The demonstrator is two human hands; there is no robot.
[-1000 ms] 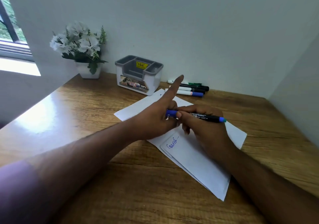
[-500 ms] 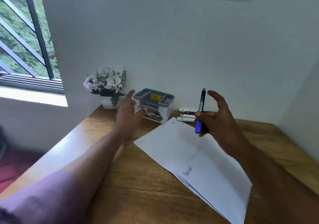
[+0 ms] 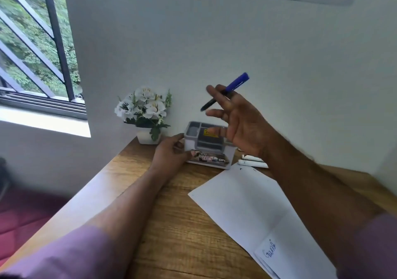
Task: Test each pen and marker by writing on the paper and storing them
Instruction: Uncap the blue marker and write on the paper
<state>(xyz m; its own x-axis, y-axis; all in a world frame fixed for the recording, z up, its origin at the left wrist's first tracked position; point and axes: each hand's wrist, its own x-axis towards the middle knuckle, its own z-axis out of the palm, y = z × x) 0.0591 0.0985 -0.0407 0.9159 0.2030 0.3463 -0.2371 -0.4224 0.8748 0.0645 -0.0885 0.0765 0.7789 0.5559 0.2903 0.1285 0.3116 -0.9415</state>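
While the wooden bench (image 3: 171,225) meets a white wall beside a window (image 3: 36,48), the left hand (image 3: 171,156) now grips the organizer (image 3: 207,147); the right hand (image 3: 240,126) has lifted the blue pen (image 3: 225,91) above it, off the paper (image 3: 247,203).

Blue-capped black pen (image 3: 225,91): capped, tilted, held aloft above grey-and-white organiser (image 3: 207,145) at the desk's rear edge. White paper (image 3: 242,201): flat, near right edge, blue writing. White markers (image 3: 253,162): lying right of organiser.

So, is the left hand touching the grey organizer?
Touching. The head view shows the left hand with its fingers wrapped on the left side of the grey organizer.
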